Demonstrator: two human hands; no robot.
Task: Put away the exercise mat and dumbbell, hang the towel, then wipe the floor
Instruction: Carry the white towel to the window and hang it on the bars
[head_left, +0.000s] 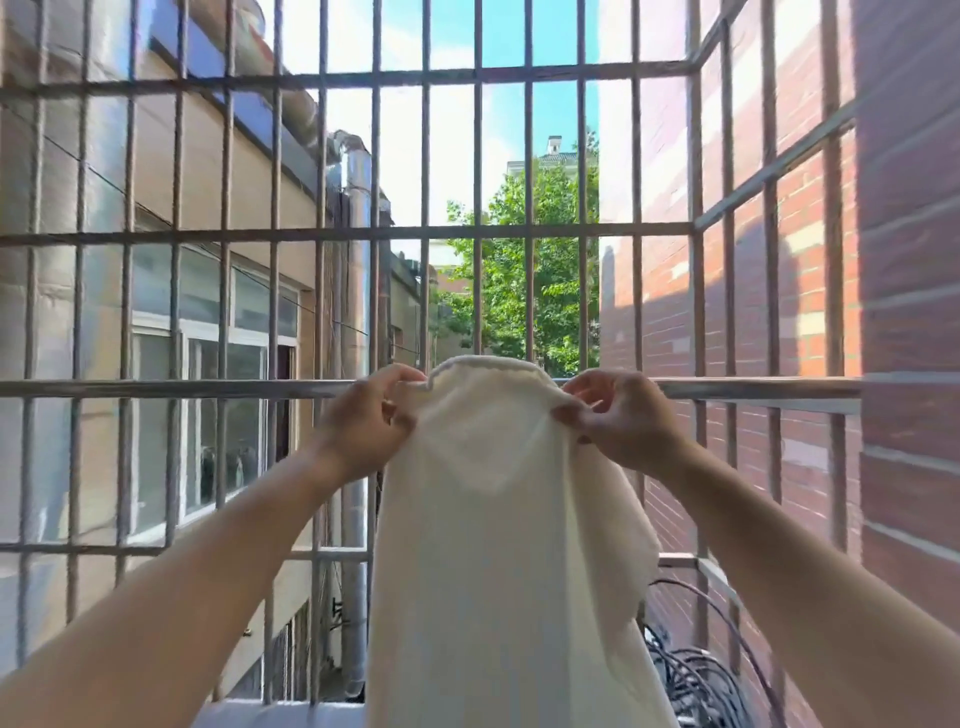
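Note:
A cream-white towel (498, 545) hangs in front of me, its top edge bunched up at the height of a horizontal metal rail (171, 388) of the window grille. My left hand (371, 415) pinches the towel's upper left edge. My right hand (618, 415) pinches its upper right edge. The cloth falls straight down to the bottom of the view. Whether the towel lies over the rail or is only held in front of it, I cannot tell. Neither the mat nor the dumbbell is in view.
A cage of metal bars (480, 228) encloses the space ahead and to the right. A red brick wall (904, 312) stands on the right. Dark cables (696, 675) lie coiled at the lower right. A pale ledge (280, 714) runs along the bottom.

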